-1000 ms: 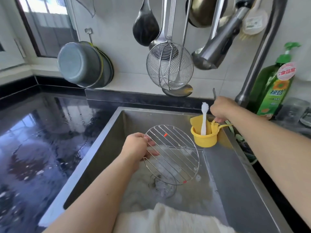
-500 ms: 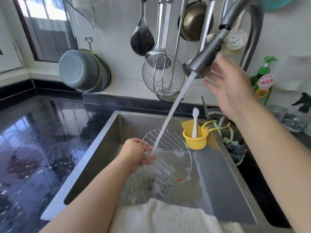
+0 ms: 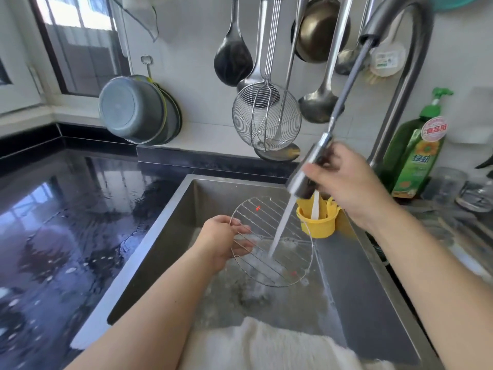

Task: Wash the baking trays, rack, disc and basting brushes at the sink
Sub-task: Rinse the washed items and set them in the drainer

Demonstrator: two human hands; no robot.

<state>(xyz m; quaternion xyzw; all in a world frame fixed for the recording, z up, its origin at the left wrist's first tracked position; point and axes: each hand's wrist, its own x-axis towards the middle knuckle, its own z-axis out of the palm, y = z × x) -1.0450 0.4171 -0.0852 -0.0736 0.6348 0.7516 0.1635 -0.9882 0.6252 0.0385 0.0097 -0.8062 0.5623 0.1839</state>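
Observation:
My left hand point(image 3: 222, 240) grips the left rim of a round wire rack point(image 3: 289, 259) with small red tips, tilted over the steel sink point(image 3: 170, 233). My right hand point(image 3: 349, 182) holds the pull-out faucet spray head point(image 3: 309, 169), drawn down on its hose from the faucet neck point(image 3: 400, 76). A stream of water point(image 3: 281, 228) runs from the head onto the middle of the rack. A white basting brush point(image 3: 316, 206) stands in a yellow cup point(image 3: 318, 225) at the sink's right wall, partly hidden behind the spray head.
A white towel point(image 3: 269, 348) drapes over the sink's near edge. Ladles and a wire skimmer point(image 3: 266, 121) hang on the wall above the sink, with metal basins point(image 3: 136, 110) to the left. A green dish soap bottle point(image 3: 418, 153) and glass jars point(image 3: 448, 185) stand right. The black counter point(image 3: 61, 222) is wet.
My right hand went from the tap lever up to the spray head, gripped it and pulled it down on its hose. Water started running onto the rack, which my left hand keeps holding.

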